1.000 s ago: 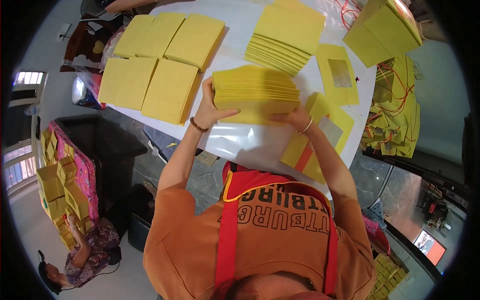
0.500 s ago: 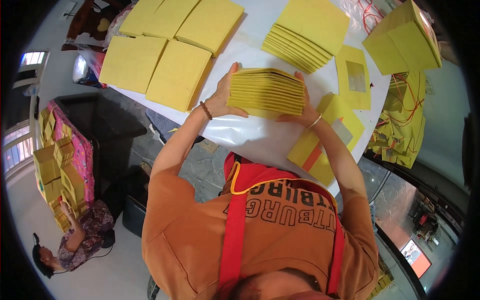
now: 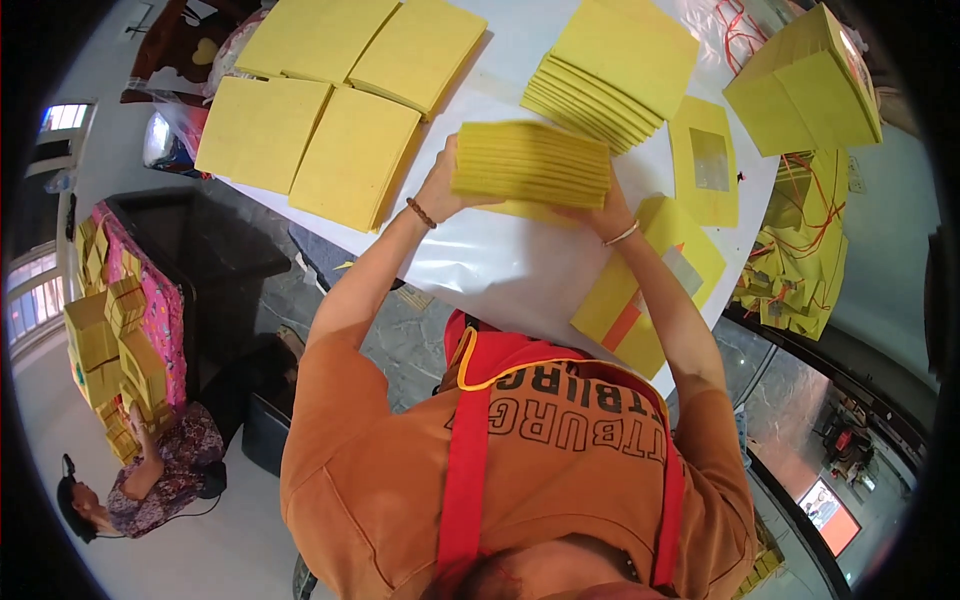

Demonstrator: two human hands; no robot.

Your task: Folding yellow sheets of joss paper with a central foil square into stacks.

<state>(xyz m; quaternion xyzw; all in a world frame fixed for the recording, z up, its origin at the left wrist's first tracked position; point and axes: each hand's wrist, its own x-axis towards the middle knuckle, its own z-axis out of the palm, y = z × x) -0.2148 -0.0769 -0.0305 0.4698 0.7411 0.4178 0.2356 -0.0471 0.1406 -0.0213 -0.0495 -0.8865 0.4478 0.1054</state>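
A thick bundle of yellow folded paper sheets (image 3: pixel 530 165) is clasped between my two hands above the white-covered table (image 3: pixel 450 265). My left hand (image 3: pixel 440 188) presses its left end, and a beaded bracelet circles that wrist. On the opposite end my right hand (image 3: pixel 608 208) grips the bundle; a pale bangle is on that wrist. The layered edges face me and are slightly blurred. Most fingers are hidden behind the paper. Beyond the bundle lies a fanned yellow stack (image 3: pixel 625 60).
Several flat yellow stacks (image 3: pixel 345 145) cover the table's far left. A yellow windowed sheet (image 3: pixel 705 160) and yellow pieces with an orange strip (image 3: pixel 650 290) lie to the right, near a tall yellow block (image 3: pixel 800 85). Another person (image 3: pixel 165 465) sits at lower left beside yellow bundles.
The bundle has tipped and blurred slightly, showing more of its layered edges. Both hands have shifted round its ends, and the thumbs along its near side show less.
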